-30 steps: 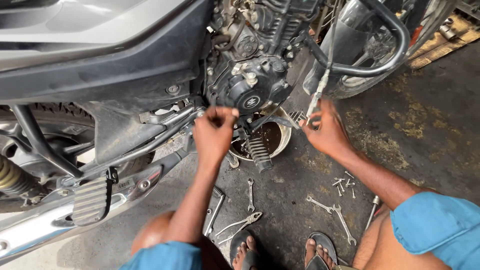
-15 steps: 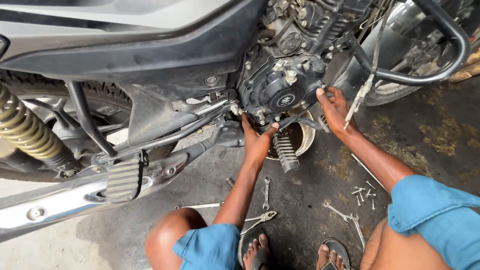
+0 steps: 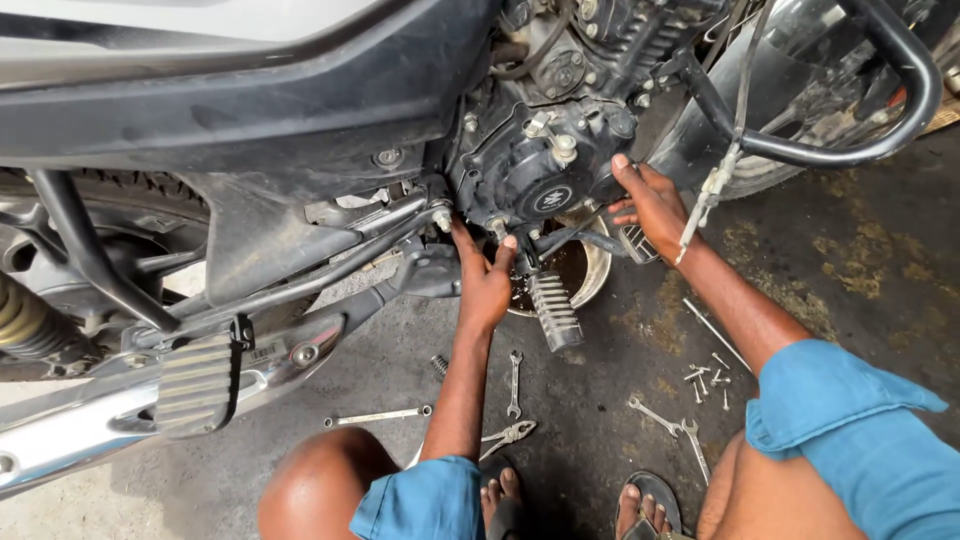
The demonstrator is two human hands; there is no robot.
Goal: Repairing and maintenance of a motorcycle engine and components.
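I crouch beside a motorcycle and look down at its black engine side cover point(image 3: 535, 170). My left hand point(image 3: 484, 276) reaches up under the cover's lower left edge, fingers pressed against its underside. My right hand point(image 3: 650, 205) lies with spread fingers on the cover's right edge. Neither hand holds a tool. A ribbed metal footpeg point(image 3: 553, 309) sticks out just below, between my two arms. A round pan point(image 3: 590, 272) of dark oil sits on the floor under the engine.
Spanners point(image 3: 514, 383), pliers point(image 3: 507, 436) and loose bolts point(image 3: 708, 374) lie on the oily concrete between my knees. A black crash guard bar point(image 3: 850, 145) curves at upper right. The chrome exhaust point(image 3: 90, 425) and rear footrest point(image 3: 195, 383) run along the lower left.
My view has moved closer to the engine. My left hand has stayed under the cover's lower edge, while my right hand has shifted to lie flat on the cover's right side.
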